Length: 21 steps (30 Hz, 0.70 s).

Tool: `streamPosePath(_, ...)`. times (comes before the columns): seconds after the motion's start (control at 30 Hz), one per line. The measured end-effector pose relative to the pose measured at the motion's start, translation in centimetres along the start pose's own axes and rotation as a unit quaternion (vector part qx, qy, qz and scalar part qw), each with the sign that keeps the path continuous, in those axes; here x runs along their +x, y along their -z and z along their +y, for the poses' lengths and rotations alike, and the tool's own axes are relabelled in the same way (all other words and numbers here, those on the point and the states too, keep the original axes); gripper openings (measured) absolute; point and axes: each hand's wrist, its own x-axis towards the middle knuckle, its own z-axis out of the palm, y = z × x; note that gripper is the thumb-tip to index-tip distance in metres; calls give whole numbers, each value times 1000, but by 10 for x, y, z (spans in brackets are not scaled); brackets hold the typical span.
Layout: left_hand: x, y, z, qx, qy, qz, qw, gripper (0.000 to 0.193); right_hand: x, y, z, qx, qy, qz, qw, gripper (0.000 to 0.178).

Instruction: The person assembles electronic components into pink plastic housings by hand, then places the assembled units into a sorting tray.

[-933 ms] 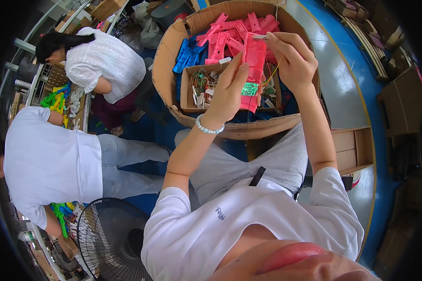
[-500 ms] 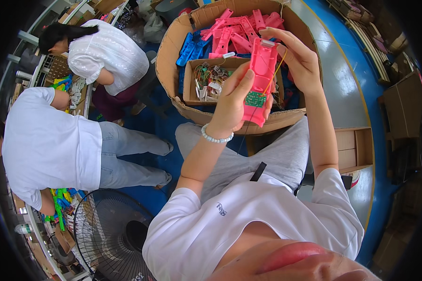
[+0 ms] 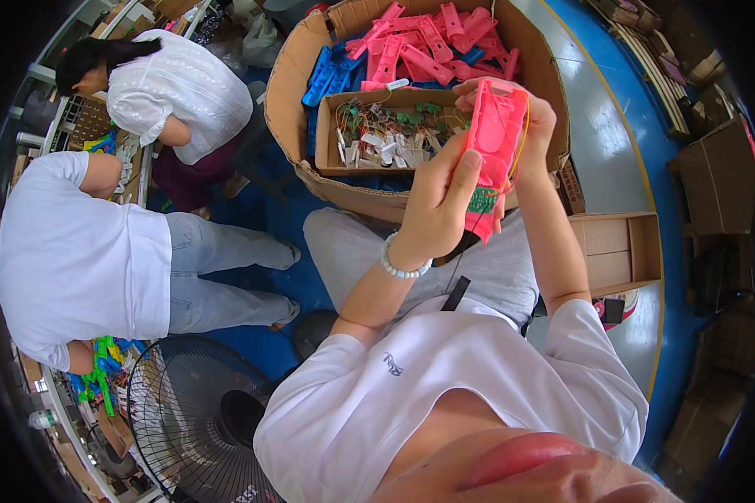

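My left hand (image 3: 439, 199) grips the lower part of a pink plastic housing (image 3: 497, 134), its thumb lying along the near edge. A small green circuit board (image 3: 482, 200) sits in the housing's lower end. A yellow wire (image 3: 525, 142) runs from the board up the right side, and a dark wire hangs below. My right hand (image 3: 543, 126) is wrapped round the upper right of the housing, with most of its fingers hidden behind it. Just beyond my hands is a small carton (image 3: 356, 171) of circuit boards, wires and white parts.
The small carton sits inside a large cardboard box (image 3: 289, 109) with pink housings (image 3: 432, 42) and blue housings (image 3: 331, 80). A black fan (image 3: 197, 419) stands at lower left. Two people in white tops work at a bench on the left. A shallow open carton (image 3: 612, 251) lies at right.
The housing has moved right and slightly down toward me. My right hand's fingers have gone from the housing's top end to around its upper right side. More of the small carton shows.
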Motion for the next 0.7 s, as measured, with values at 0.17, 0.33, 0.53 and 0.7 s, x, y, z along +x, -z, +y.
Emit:
streamPosePath(0.17,7,20,-24,-46,15,8,999,25,-21,14,-11,94,-136,-95,982,33)
streamPosePath(0.33,5,24,-42,-32,19,15,999,29,-45,30,-19,302,-205,-81,927,34)
streamPosePath(0.53,4,14,-97,262,-203,12,944,38,-75,34,-16,124,-186,65,972,27)
streamPosePath(0.7,6,-3,-108,183,-137,-18,973,45,-91,44,-13,57,-126,133,981,20)
